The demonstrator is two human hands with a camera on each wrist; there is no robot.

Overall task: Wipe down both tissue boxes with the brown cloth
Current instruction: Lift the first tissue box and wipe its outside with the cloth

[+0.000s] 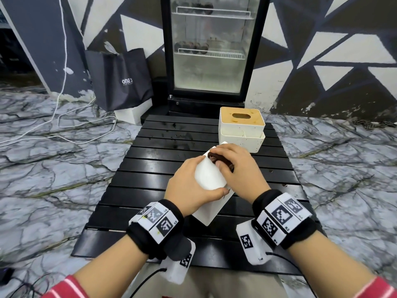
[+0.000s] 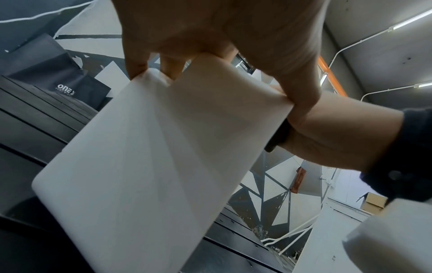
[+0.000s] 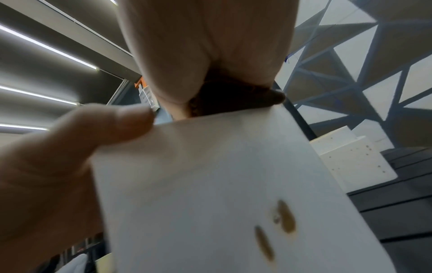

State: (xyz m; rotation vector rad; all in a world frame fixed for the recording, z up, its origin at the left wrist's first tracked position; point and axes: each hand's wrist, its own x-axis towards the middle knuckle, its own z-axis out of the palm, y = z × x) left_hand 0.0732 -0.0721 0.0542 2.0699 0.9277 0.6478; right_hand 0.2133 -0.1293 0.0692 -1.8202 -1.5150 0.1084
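Note:
A plain white tissue box [image 1: 209, 179] is tilted up on one corner over the black slatted table [image 1: 150, 160]. My left hand [image 1: 191, 186] grips the box, thumb along its near edge and fingers round the far side [image 2: 140, 68]. My right hand [image 1: 234, 166] holds the bunched brown cloth [image 1: 217, 158] and presses it on the box's upper side. The right wrist view shows the cloth [image 3: 224, 99] under my palm and brown stains [image 3: 285, 218] on the box face. A second white speckled tissue box [image 1: 241, 127] with a tan lid stands upright at the table's far right.
A glass-door fridge [image 1: 210, 50] stands behind the table. A dark shopping bag [image 1: 122, 78] leans left of it on a small white box [image 1: 131, 115]. White cables [image 1: 64, 125] trail over the marble floor at the left.

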